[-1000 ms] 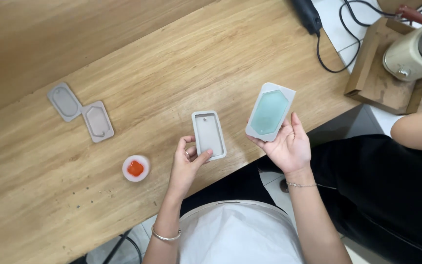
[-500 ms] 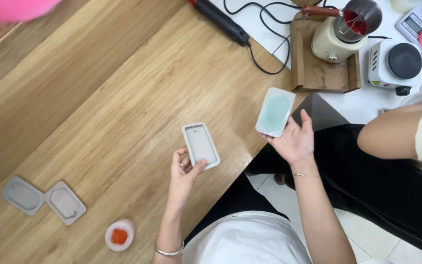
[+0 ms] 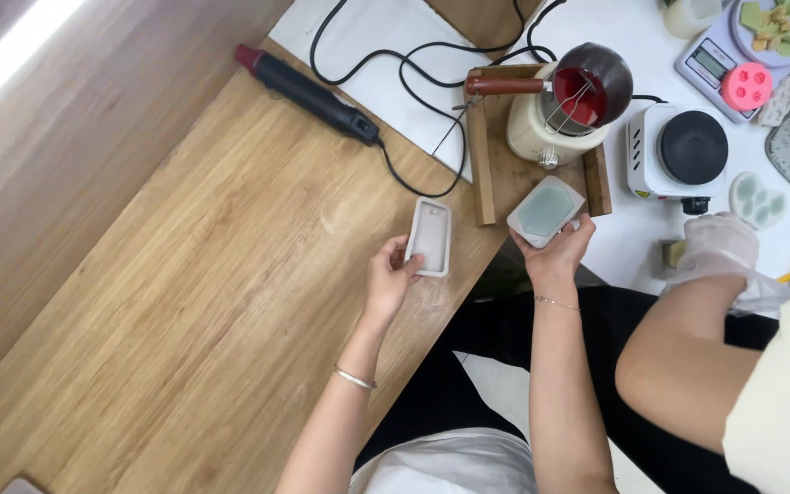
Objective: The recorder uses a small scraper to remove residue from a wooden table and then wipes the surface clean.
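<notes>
- The left hand grips an empty white rectangular mould by its lower edge, thumb on the near rim and fingers behind, and holds it just above the wooden table.
- The right hand is closed round a second white mould, this one filled with a pale grey-green slab; the fingers cup it from below and it tilts toward the camera.
- The two moulds are near each other but apart, each in its own hand, with the table's edge between them.
- Just beyond the right hand stands a wooden tray carrying a cream-coloured melting pot with dark red liquid in a small ladle-like cup (its wooden handle points left).
- Beyond the left hand, well apart from it, lies a black heat gun with a red nozzle, its cable looping over the white surface.
- To the right of the right hand are a small white hot plate and, nearer the body, another person's gloved hand resting on the white table.
- As a judgement: one mould looks cast and set, not yet unmoulded; the other holds nothing, so its filling is left to do. Whether the green slab is fully hardened cannot be told from this view.
</notes>
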